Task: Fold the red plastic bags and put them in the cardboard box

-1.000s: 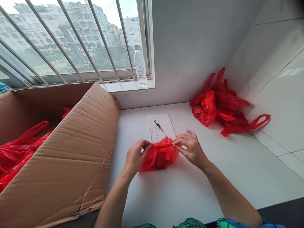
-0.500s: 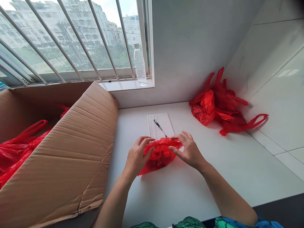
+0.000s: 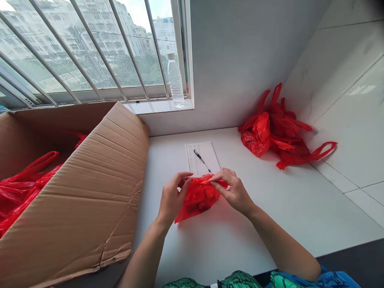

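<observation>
A red plastic bag (image 3: 201, 196) lies bunched on the white table in front of me, with dark lumpy contents showing faintly through it; what they are I cannot make out. At its left upper edge, my left hand (image 3: 174, 196) is curled with thumb and fingertips close together on the plastic. My right hand (image 3: 234, 190) pinches the gathered top of the bag from the right, between thumb and forefinger. Just beyond the bag lie a sheet of printed paper (image 3: 211, 154) and, across it, a black pen (image 3: 201, 160).
On the left stands a large cardboard box (image 3: 90, 192) holding red plastic bags (image 3: 30, 180). More red bags (image 3: 276, 128) are heaped at the back right against the wall. A clear water bottle (image 3: 176, 82) stands on the sill of the barred window.
My right thumb and forefinger have closed on the bag's top and moved slightly left. The left thumb and fingertips have drawn closer together. The bag stays in place.
</observation>
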The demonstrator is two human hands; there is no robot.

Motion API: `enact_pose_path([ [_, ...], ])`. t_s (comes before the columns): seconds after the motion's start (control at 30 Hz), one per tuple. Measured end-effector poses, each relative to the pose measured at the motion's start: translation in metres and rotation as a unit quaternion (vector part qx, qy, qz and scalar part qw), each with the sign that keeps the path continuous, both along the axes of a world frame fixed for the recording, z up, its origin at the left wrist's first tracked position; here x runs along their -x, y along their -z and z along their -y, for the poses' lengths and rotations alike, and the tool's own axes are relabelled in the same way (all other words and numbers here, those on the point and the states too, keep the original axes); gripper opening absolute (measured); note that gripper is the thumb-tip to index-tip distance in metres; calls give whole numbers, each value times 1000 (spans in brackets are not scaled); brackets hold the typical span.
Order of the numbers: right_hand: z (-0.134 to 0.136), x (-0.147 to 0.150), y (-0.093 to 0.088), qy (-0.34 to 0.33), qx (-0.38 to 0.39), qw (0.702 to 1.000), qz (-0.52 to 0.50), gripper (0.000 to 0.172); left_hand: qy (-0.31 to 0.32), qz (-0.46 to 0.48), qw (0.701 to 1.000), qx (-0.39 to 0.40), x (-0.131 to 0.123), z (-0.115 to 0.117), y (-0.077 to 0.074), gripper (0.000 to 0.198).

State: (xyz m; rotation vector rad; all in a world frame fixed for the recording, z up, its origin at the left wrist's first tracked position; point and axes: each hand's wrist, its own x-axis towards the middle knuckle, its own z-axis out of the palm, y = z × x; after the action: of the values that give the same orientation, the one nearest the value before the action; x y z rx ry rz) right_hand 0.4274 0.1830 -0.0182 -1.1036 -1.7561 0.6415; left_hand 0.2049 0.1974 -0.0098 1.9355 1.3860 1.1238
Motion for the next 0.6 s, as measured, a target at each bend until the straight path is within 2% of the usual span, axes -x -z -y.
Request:
enact_pose_path([
  [0.13,-3,-12,2,63,34,995,-68,9,-48,33,998,-2,9,-5,-3,18],
  [0.23,-3,-18,2,75,81,990,-90,12,-73,19,996,-44,11,-4,-8,17],
  [0.33,-2,-17,1,65,97,990,-84,13,0,-43,994,-103,9,0,-11,15],
  [0.43,0,-13,-1,65,88,990,-89,15,71,-115,984,-118,5,3,-8,15],
  [0.5,2,-8,-2,72,86,990,-85,18,78,-135,981,-118,3,3,-5,16],
  [0.6,4,2,-6,68,99,992,-37,34,83,-133,979,-132,-1,2,0,15],
])
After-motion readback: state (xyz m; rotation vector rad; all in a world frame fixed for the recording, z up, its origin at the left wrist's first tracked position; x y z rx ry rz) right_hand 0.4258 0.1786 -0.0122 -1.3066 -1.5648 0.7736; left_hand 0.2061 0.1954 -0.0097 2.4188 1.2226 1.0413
